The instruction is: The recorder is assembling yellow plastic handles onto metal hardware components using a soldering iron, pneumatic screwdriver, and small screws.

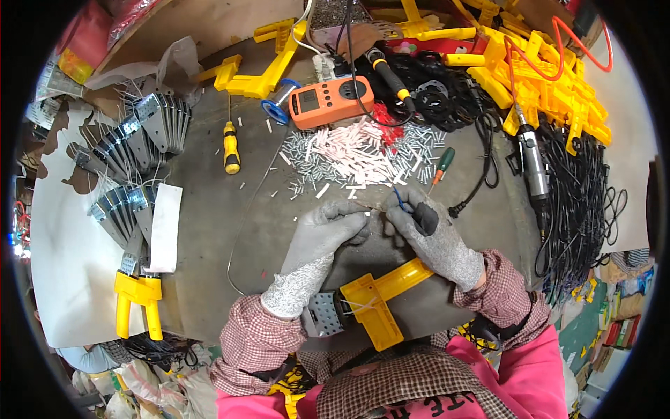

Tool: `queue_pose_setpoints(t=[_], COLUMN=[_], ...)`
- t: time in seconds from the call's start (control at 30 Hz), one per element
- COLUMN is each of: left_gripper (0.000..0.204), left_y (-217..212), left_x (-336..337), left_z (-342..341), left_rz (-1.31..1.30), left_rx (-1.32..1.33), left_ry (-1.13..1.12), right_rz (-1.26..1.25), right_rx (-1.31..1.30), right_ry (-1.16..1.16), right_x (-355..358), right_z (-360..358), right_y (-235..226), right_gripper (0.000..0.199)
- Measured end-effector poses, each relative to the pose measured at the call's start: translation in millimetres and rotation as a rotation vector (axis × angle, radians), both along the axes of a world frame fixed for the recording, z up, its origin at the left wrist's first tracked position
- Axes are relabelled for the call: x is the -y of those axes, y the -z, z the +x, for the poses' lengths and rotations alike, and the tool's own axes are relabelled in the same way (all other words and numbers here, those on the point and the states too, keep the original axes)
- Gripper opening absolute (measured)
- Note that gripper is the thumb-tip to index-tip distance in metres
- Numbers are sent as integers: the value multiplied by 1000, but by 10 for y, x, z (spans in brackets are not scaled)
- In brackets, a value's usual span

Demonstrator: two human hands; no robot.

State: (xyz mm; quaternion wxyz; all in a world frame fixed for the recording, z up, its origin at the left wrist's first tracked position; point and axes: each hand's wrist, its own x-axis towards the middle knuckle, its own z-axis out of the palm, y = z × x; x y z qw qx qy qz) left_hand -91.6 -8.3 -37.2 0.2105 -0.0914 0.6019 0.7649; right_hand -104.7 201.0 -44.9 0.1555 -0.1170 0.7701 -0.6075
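Both my hands wear grey gloves and meet over the middle of the table. My left hand [328, 229] is closed in a pinch, its fingertips at a thin brown wire [375, 208] with a small white piece beside them. Between the closed fingers of my right hand [427, 230] a blue wire [398, 198] sticks up. Just below the hands lies a yellow plastic handle part [377, 307], joined to a perforated metal plate [324, 314] near the table's front edge. My left forearm partly covers the plate.
Screws and white sleeves [349, 150] lie heaped beyond my hands, beside an orange meter [331, 103]. A yellow screwdriver [232, 148] and metal plates [136, 140] are at left. An electric screwdriver [533, 160], black cables [576, 195] and piled yellow parts [537, 70] fill the right.
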Motion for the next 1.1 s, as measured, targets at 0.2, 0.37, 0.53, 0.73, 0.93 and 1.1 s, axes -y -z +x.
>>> queue_pose_setpoints(t=[0.2,0.37,0.53,0.73,0.93,1.1], left_gripper=[24,24,22,20,23,23], left_y=[-81,-46,-55,6,-34,-21], left_x=[4,-15,-16,-38,-39,-51], left_z=[-36,-30,-17,35,92,185], left_rz=[129,136,140,-273,-629,-496], left_rx=[132,174,164,-250,-595,-525], left_ry=[-116,-167,-111,-51,60,77], right_rz=[-323,148,185,238,63,147], right_rx=[221,-87,-80,-40,-92,153], right_ry=[107,95,90,62,-18,-77], right_x=[-1,-9,3,28,-57,-55], right_z=[66,92,88,92,105,74], right_y=[88,-79,-96,-165,-34,-177], right_gripper=[22,18,18,17,25,26])
